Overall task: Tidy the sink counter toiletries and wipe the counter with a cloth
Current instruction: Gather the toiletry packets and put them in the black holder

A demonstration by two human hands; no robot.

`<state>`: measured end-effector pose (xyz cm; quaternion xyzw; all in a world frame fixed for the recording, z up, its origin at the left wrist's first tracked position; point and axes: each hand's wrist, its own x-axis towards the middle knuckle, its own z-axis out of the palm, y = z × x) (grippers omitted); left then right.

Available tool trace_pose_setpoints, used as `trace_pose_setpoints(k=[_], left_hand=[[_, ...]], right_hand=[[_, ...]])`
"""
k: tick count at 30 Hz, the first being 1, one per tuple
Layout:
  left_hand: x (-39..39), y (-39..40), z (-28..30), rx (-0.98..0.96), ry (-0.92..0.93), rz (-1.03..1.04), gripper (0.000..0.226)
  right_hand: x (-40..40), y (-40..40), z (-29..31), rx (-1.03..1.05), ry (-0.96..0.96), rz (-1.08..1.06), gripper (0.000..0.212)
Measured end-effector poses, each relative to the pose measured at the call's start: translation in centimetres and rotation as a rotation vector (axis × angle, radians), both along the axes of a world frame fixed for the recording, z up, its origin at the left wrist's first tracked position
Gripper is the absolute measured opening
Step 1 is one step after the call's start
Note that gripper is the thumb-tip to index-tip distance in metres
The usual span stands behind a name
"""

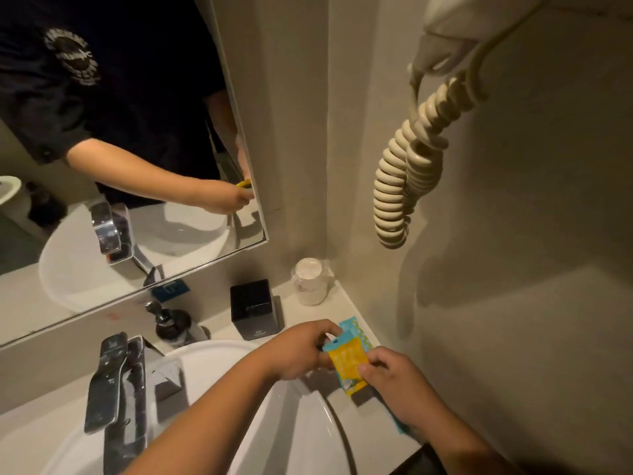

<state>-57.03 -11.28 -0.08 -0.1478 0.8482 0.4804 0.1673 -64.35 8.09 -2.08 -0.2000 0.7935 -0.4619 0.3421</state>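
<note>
Both hands meet over the right side of the counter (342, 303), beside the white basin (301, 406). My left hand (301, 351) pinches the top of a yellow sachet (346, 363), and my right hand (397, 389) grips its lower edge. A teal and yellow sachet (356, 329) lies just behind it, partly hidden. A strip of teal (400, 428) shows under my right wrist; what it belongs to is unclear. A black square box (253, 311), a wrapped white cup (310, 281) and a dark pump bottle (171, 325) stand along the back of the counter.
A chrome tap (116, 382) rises at the basin's left. The mirror (120, 149) covers the wall behind. A wall hairdryer (442, 36) with a coiled cream cord (407, 173) hangs over the right corner. The side wall stands close on the right.
</note>
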Motion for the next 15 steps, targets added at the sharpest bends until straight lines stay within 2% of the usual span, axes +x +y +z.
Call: trace_pose_setpoints(k=[3, 6, 10, 13, 15], left_hand=[[2.3, -0.5, -0.2, 0.21, 0.084, 0.25, 0.017], [4.2, -0.3, 0.2, 0.379, 0.188, 0.452, 0.017], [5.4, -0.4, 0.2, 0.364, 0.297, 0.743, 0.009], [5.7, -1.3, 0.2, 0.323, 0.35, 0.913, 0.01], [5.7, -2.4, 0.5, 0.289, 0.386, 0.993, 0.013]], right_hand=[[0.0, -1.7, 0.2, -0.038, -0.04, -0.014, 0.01], [0.6, -3.7, 0.2, -0.083, -0.043, -0.03, 0.009], [2.3, -7.0, 0.9, -0.145, -0.063, -0.061, 0.005], [3.0, -9.4, 1.9, -0.179, -0.093, 0.004, 0.029], [2.7, -11.1, 2.8, -0.175, -0.07, 0.097, 0.032]])
